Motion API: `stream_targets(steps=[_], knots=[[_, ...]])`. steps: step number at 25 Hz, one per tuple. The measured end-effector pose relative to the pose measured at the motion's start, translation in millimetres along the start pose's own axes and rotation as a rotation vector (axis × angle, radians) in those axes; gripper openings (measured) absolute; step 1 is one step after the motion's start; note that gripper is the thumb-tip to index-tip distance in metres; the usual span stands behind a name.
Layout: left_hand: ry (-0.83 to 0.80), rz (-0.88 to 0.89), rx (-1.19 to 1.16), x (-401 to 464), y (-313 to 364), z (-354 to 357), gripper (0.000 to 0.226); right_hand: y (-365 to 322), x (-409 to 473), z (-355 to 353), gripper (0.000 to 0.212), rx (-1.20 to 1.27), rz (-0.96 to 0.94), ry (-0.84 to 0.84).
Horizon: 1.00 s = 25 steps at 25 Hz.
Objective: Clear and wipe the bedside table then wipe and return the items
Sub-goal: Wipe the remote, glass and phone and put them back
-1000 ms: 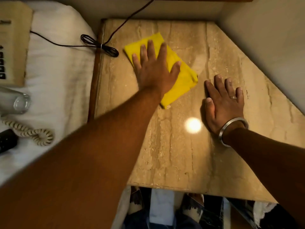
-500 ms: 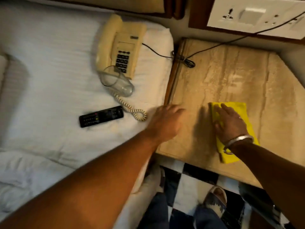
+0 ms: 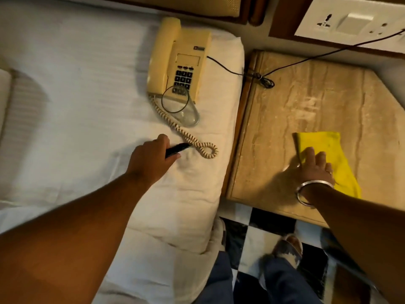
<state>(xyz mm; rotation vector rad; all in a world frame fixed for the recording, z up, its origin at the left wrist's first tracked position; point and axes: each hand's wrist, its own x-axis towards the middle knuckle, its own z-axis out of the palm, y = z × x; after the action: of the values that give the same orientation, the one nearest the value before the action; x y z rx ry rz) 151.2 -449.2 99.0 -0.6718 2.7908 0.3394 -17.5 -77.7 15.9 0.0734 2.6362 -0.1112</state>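
While the right hand [image 3: 313, 167] lies flat with fingers spread on the yellow cloth [image 3: 328, 154] at the 4 o'clock part of the marble surface [image 3: 317, 102], the left hand [image 3: 151, 159] reaches across the white bed [image 3: 76, 95], its fingers closed around the black remote control [image 3: 177, 149]. Just past the remote at 1 o'clock lies the coiled cord [image 3: 197, 143], leading to the cream telephone [image 3: 179, 60] at 12 o'clock. A clear drinking glass [image 3: 182, 108] lies on its side against the phone's near edge.
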Motion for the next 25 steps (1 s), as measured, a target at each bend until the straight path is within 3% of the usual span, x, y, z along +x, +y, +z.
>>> stream_targets(steps=[4,6,8,11,13,16,18,22,25], knots=[[0.043,0.042,-0.607,4,89,-1,0.025,18,16,-12,0.071,-0.047,-0.087,0.113],[-0.052,-0.065,-1.071,25,152,10,0.008,22,28,-13,0.076,-0.107,-0.162,0.173],[-0.180,-0.273,-1.424,49,214,30,0.006,38,41,-8,0.072,-0.157,-0.301,0.212],[-0.431,-0.520,-1.622,82,280,55,0.044,61,63,-15,0.056,-0.058,-0.448,0.211],[-0.542,-0.550,-1.804,111,314,68,0.059,75,90,-35,0.049,0.117,-0.544,0.209],[-0.607,-0.497,-1.903,146,352,87,0.057,87,112,-75,0.063,0.716,-0.465,0.264],[-0.726,-0.448,-1.830,156,382,100,0.060,86,104,-89,0.055,0.852,-0.494,0.273],[-0.845,-0.328,-1.800,150,411,98,0.052,54,86,-103,0.054,0.521,-0.705,0.032],[-0.853,-0.432,-1.841,139,413,92,0.048,28,127,-132,0.051,0.418,-0.560,0.015]])
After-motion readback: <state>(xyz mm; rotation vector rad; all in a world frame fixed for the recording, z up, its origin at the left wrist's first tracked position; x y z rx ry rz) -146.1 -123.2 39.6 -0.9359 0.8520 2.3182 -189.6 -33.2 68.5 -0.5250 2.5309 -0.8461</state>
